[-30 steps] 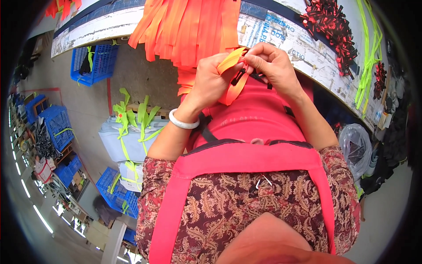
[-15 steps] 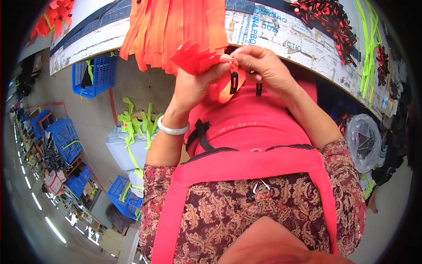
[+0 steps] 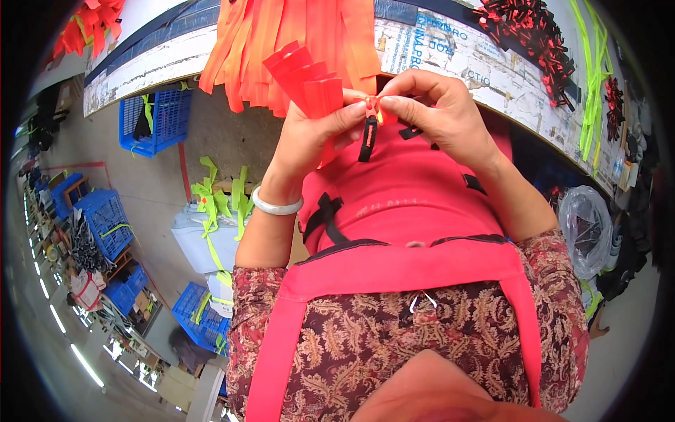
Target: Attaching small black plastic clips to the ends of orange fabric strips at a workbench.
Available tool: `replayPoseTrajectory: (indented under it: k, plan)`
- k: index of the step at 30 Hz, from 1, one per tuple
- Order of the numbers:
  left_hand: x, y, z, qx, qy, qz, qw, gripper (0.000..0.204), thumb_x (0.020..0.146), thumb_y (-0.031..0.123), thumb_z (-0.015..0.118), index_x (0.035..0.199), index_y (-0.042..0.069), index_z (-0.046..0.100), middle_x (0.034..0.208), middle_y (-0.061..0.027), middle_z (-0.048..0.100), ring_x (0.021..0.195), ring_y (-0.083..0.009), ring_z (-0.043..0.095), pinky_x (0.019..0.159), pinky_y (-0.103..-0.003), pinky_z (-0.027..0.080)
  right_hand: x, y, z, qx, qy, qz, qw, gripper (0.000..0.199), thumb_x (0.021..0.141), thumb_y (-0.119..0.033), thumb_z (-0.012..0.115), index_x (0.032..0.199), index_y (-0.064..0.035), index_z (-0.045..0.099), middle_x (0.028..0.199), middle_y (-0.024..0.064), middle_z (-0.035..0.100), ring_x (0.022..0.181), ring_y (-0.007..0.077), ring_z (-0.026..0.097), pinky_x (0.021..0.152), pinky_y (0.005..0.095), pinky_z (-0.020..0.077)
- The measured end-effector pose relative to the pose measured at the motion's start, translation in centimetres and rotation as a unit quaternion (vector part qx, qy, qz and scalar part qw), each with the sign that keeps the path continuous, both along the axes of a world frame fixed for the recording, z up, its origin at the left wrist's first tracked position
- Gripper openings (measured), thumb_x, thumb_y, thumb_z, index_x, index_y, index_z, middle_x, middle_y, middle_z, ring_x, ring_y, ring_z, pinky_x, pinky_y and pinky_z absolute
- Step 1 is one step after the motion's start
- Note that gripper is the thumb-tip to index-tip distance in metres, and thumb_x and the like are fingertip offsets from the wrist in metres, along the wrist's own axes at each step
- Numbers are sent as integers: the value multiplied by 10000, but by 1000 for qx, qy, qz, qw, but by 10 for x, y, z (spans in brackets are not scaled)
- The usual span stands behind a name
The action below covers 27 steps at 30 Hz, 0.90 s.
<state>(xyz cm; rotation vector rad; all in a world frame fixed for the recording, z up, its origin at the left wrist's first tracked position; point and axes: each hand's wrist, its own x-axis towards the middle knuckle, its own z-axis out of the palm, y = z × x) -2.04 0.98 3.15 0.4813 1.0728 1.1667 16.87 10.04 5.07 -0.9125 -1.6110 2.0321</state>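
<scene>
- The left hand [image 3: 309,137] pinches a bundle of red-orange strips [image 3: 302,77], which fan up and away from its grip; thumb and fingers are closed tight on their lower ends.
- The right hand [image 3: 436,116] meets it fingertip to fingertip, its grip clamped on the small orange end piece [image 3: 373,109] held between both thumbs.
- A black slider tab [image 3: 367,137] hangs just below the two grips, dangling free over the pink apron [image 3: 408,204].
- Risk: the pinch is narrow and shared by two hands. If either grip eases, the small orange end could slip out, and the black tab could slide off and drop down into the lap.
- Risk: the fanned strips stand loose above the left grip. A sideways tug might pull one out of the bundle or twist it, so that the ends no longer line up.
- Risk: a mass of hanging orange strips [image 3: 295,35] droops over the edge of the surface [image 3: 492,70] just beyond the grips. The held bundle touches or nearly touches it and could snag or get mixed in.
- I cannot tell whether the tab is fully seated on the strip; the fingertips hide that joint.
</scene>
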Motion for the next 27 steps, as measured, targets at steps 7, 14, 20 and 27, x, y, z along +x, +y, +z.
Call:
replayPoseTrajectory:
  k: [7, 14, 20, 27]
  plan:
    - [-4, -1, -5, 20, -9, 13, 1000, 167, 866, 118, 684, 978, -5, 672, 765, -53, 661, 559, -85, 564, 422, -184, 364, -3, 1, 11, -38, -39, 23, 998, 155, 896, -134, 662, 956, 9, 656, 819, 7, 650, 726, 33, 575, 640, 173, 466]
    - [-7, -3, -7, 0, 13, -13, 1000, 141, 847, 95, 703, 948, 0, 678, 716, -30, 633, 544, -80, 552, 428, -194, 359, -2, 6, 17, -68, -103, 76, 989, 158, 881, -153, 663, 920, -1, 663, 769, 0, 634, 690, 23, 558, 561, 157, 411]
    - [-11, -1, -4, -5, 1, -71, 997, 118, 846, 96, 705, 919, 6, 685, 682, -19, 617, 527, -74, 539, 431, -199, 353, 1, 14, -4, -100, -56, 133, 984, 165, 875, -176, 667, 915, -16, 673, 756, -6, 627, 591, 5, 479, 500, 159, 354]
    - [0, 1, -21, 36, 104, 21, 994, 89, 856, 77, 693, 924, 21, 683, 670, 7, 605, 538, -52, 520, 444, -200, 364, -10, -17, -11, -31, -53, -96, 993, 157, 886, -173, 673, 940, -25, 669, 758, -16, 642, 597, -1, 499, 501, 159, 377]
